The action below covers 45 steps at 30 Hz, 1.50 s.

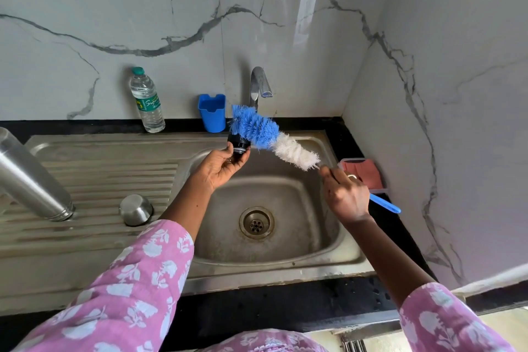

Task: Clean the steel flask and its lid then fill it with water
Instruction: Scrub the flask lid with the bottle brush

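The sink (114, 140) sits in a dark worktop (285, 303). On its drainboard the flask (31, 177) stands narrow end down, which suggests its body is already washed. Over the basin, the blue bristles of the brush (265, 131) press against the black lid (238, 144). The right hand (345, 194) is curled round the brush handle and the left hand (220, 168) pinches the lid. A steel cup (136, 208) lies upturned near the flask. Rinsing the lid and filling the flask seem to be left. No water shows at the tap (258, 86).

Bottle brush (258, 130): blue and white bristles
Sleeve (128, 280): pink, white floral print
Wall (114, 3): white, grey veins
Plastic holder (213, 118): blue
Countertop (285, 304): black
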{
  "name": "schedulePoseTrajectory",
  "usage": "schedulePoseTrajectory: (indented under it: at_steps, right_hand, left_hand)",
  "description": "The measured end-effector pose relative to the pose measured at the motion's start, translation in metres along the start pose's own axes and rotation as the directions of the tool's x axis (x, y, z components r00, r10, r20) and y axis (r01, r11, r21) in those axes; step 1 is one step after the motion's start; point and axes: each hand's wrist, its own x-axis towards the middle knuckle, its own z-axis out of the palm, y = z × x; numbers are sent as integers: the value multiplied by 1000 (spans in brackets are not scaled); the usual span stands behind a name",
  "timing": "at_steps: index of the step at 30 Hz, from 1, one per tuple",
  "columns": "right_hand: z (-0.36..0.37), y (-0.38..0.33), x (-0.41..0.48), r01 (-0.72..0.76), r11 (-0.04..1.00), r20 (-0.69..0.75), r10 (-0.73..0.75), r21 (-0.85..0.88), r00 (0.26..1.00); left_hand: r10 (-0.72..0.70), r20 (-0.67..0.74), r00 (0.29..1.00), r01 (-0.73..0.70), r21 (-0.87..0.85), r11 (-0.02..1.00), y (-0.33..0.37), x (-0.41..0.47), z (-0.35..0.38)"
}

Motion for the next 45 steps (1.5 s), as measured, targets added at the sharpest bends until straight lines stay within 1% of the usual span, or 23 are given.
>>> schedulePoseTrajectory:
  at_steps: [2, 5, 11, 15, 19, 24, 27, 28, 30, 31, 33, 37, 39, 43, 45]
  right_hand:
    - [4, -4, 2, -10, 999, 3, 9, 38, 1000]
    - [3, -5, 1, -23, 997, -2, 23, 74, 1000]
    - [-4, 1, -3, -70, 996, 14, 69, 55, 998]
    - [0, -1, 2, -120, 989, 7, 120, 81, 993]
    - [4, -4, 5, -125, 986, 14, 124, 107, 992]
    - [2, 1, 0, -118, 984, 19, 116, 135, 993]
    - [3, 5, 1, -123, 983, 20, 122, 138, 992]
    - [4, 4, 4, -127, 983, 21, 125, 135, 992]
    - [7, 1, 10, -132, 982, 23, 130, 132, 991]
    - [7, -1, 12, -126, 984, 24, 124, 125, 992]
    - [7, -3, 14, -101, 989, 23, 99, 104, 995]
    - [3, 3, 13, -66, 993, -24, 68, 93, 997]
    - [1, 7, 14, -59, 994, -37, 63, 87, 997]
    - [11, 5, 20, -55, 996, -28, 57, 77, 998]
    - [14, 1, 22, -29, 996, -30, 31, 87, 999]
  left_hand:
    - [-2, 20, 1000, 2, 17, 1000, -2, 0, 2]
    - [31, 34, 999, -31, -5, 1000, -2, 2, -1]
    - [96, 48, 994, -93, -73, 993, -1, 4, -7]
    - [89, 93, 992, -79, -106, 991, -2, 4, -5]
    - [61, 95, 994, -56, -48, 997, -4, 6, 0]
    - [128, 38, 991, -127, -39, 991, 0, 5, 3]
    - [146, 20, 989, -145, -47, 988, 1, 7, 3]
    - [145, 18, 989, -144, -33, 989, 1, 7, 5]
    - [138, 15, 990, -138, 51, 989, 0, 6, 9]
    - [138, 12, 990, -138, 95, 986, -1, 6, 11]
    - [146, 3, 989, -145, 133, 980, -1, 5, 12]
    - [226, -39, 973, -221, 100, 970, 7, 10, 9]
    - [244, -51, 968, -238, 103, 966, 11, 13, 7]
    - [213, -22, 977, -204, 215, 955, 3, 12, 13]
    - [215, -25, 976, -205, 214, 955, -1, 13, 15]
